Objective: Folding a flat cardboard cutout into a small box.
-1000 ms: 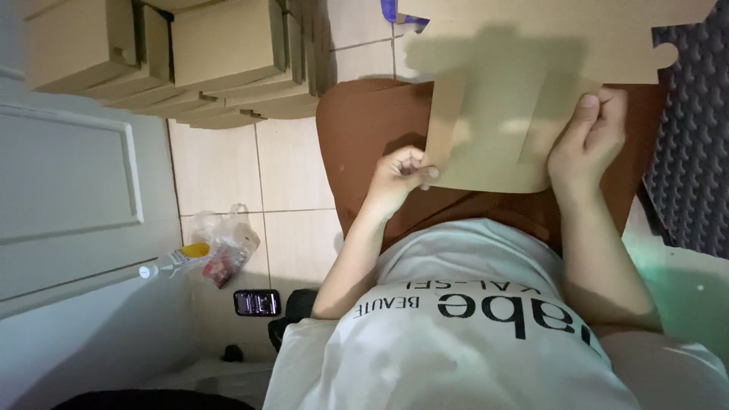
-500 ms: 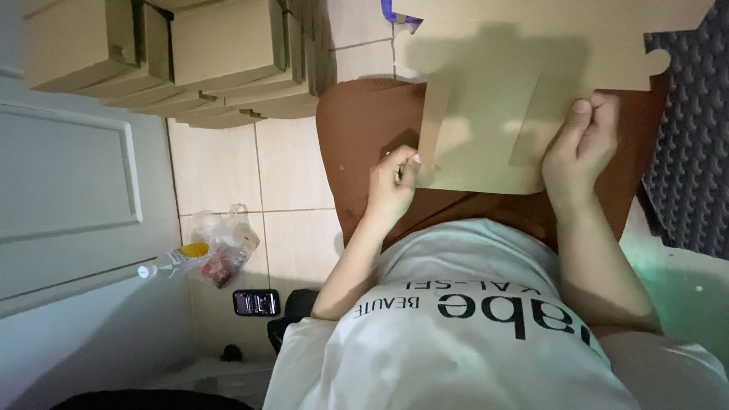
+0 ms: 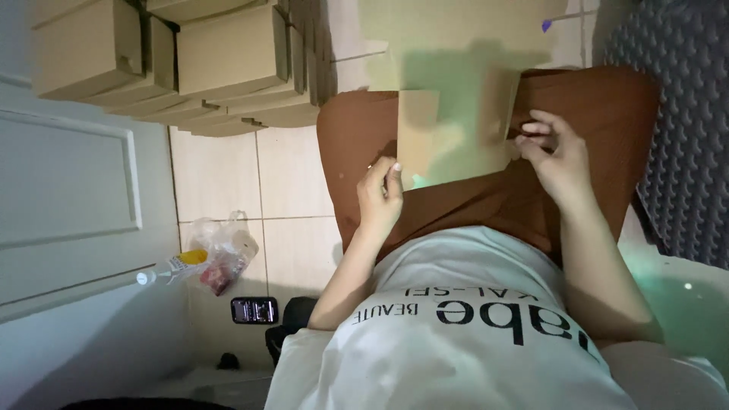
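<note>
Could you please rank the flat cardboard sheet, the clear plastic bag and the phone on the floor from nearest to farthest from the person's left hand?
From the left hand:
1. Flat cardboard sheet, touching its fingers.
2. Phone, on the floor tiles.
3. Clear plastic bag, by the door, only slightly farther.

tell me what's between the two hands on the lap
In the head view, the flat cardboard sheet spans between the left hand and right hand, over the brown trousers.
</note>
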